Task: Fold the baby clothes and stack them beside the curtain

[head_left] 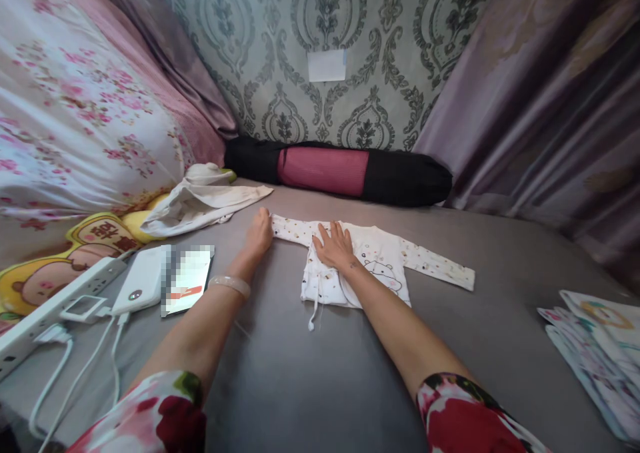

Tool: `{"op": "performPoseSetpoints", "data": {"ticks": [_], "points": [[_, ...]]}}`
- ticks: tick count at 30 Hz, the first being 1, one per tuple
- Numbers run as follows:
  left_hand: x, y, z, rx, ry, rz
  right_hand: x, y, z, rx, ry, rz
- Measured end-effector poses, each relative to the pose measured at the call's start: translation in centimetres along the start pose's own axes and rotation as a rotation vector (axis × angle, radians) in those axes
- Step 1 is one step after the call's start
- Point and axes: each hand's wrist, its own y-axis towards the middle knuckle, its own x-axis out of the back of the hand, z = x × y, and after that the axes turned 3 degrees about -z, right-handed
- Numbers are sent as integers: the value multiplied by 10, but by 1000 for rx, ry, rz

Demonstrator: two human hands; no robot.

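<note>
A small white baby shirt [380, 256] lies spread front side up on the grey sheet, printed with little figures and an animal drawing. Its sleeve on the right reaches out flat, and a tie string hangs from the lower left. At the cuff of the other sleeve, my left hand [260, 232] is closed with the cuff end pinched in its fingers. My right hand [334, 245] rests flat on the shirt's upper chest near that sleeve, fingers spread. Part of the chest is hidden under this hand and forearm.
To the left lie a power strip [55, 306], a white power bank [143, 280] with cables, a phone [187, 281], a yellow cartoon cushion [47, 276] and a crumpled white garment [200, 203]. Behind is a black and pink roll bag [325, 172]. Folded clothes [600, 353] sit at right.
</note>
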Motion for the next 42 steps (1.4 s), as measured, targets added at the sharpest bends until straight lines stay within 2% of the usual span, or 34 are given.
{"op": "performPoseSetpoints", "data": {"ticks": [5,9,12,14,16,18,19,22,24,28,31,33,36,42], "points": [[-8,2,7,20,75,79,0,0,1,-7,-20,-15],[-17,9,16,94,5,11,-1,-1,1,-16,-23,9],[-18,11,15,213,-68,-79,-1,2,1,-23,-21,26],[-13,7,11,280,-83,-136,1,5,1,-28,-9,63],[-3,-3,5,302,-59,-137,9,8,0,-20,48,124],[10,-18,-2,266,-27,-41,22,5,-3,19,143,101],[17,-28,-5,232,-20,33,29,1,-7,44,187,30],[34,-62,-14,107,-47,268,52,-24,-30,35,224,-155],[39,-84,-18,41,-93,373,64,-49,-54,-66,218,-200],[39,-116,-28,9,-164,432,77,-105,-109,-380,166,-179],[38,-129,-38,18,-152,451,76,-143,-132,-490,130,-114],[39,-134,-43,21,-143,455,74,-161,-134,-526,127,-55],[41,-141,-46,31,-149,444,71,-178,-122,-532,134,9],[41,-152,-50,16,-153,402,69,-187,-95,-440,72,20]]}}
